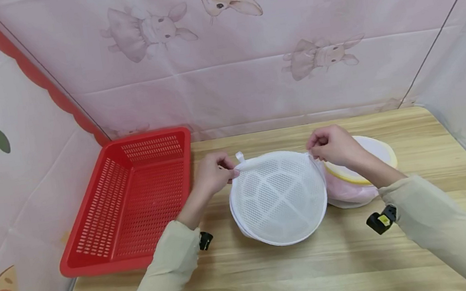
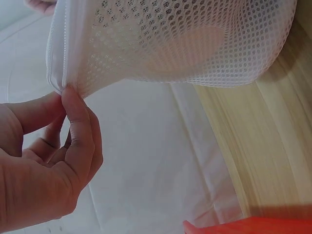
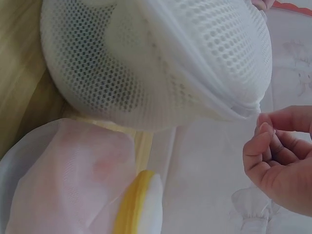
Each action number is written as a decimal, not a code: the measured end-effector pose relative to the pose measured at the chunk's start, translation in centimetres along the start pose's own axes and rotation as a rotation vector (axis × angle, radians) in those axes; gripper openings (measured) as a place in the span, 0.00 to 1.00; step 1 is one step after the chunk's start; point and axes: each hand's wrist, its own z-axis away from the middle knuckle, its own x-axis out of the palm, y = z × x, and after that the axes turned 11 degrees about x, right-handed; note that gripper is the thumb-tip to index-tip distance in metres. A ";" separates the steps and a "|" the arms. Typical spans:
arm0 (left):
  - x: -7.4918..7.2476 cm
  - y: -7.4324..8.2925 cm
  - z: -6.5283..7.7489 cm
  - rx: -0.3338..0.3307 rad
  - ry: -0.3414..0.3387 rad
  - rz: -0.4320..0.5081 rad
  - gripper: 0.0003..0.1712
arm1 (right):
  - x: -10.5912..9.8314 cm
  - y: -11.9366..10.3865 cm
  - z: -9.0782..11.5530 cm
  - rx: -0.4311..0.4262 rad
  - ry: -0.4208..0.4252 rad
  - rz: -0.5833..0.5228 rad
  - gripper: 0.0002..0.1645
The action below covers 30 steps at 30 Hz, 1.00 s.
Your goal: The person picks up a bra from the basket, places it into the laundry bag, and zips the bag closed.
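A round white mesh laundry bag [image 1: 279,203] is held up over the table between both hands, its flat circular top facing the head camera. My left hand [image 1: 214,173] pinches its rim beside a small white loop tab [image 1: 240,157]. In the left wrist view, thumb and fingertips grip the edge at the end of the zipper [image 2: 65,53]. On the opposite side, my right hand [image 1: 334,146] pinches the rim between thumb and forefinger. A pale shape shows through the mesh in the left wrist view.
At left stands a red plastic basket [image 1: 190,180] with slotted walls. Behind and below the right forearm, a pink mesh bag [image 1: 345,189] with a yellow-rimmed white top [image 1: 377,148] sits on the wooden table [image 1: 303,274]. A printed cloth wall [image 1: 235,96] borders the back.
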 end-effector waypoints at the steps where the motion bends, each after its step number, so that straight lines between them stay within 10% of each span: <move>1: -0.1 -0.1 0.0 0.001 0.005 0.000 0.06 | -0.1 0.2 0.0 0.006 -0.003 -0.002 0.05; 13: -1.2 -1.0 0.5 -0.019 0.016 0.006 0.05 | -0.1 2.0 0.4 0.042 -0.041 -0.038 0.05; 30: -2.3 -0.4 0.8 -0.104 -0.217 0.117 0.06 | 0.1 1.6 0.5 -0.055 -0.021 0.012 0.04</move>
